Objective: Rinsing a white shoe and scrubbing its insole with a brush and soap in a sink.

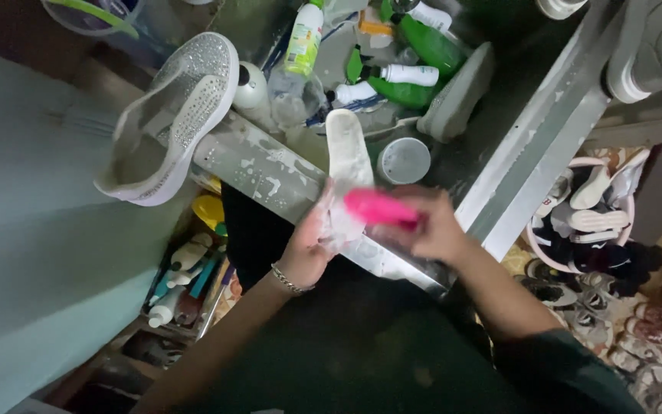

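Head camera, looking down: a person's left hand (pixel 309 249), a bracelet (pixel 289 282) at the wrist, is wrapped around the near end of a white shoe insole (pixel 346 153), while the right hand (pixel 432 228) is closed on a pink brush (pixel 381 208) pressed across it. The insole is held over the near rim of a wet metal sink (pixel 270 172). Its long axis runs near to far, with the free end pointing away from the person toward the clutter in the basin. The brush lies crosswise, left to right, touching the insole just beyond the left grip; its motion blur hides the bristles. A grey sparkly shoe (pixel 174 115) rests on the rim at left. Green bottles (pixel 415 54) and a grey cup (pixel 404 159) sit farther in. A pink basket (pixel 584 218) of shoes stands on the floor at right.
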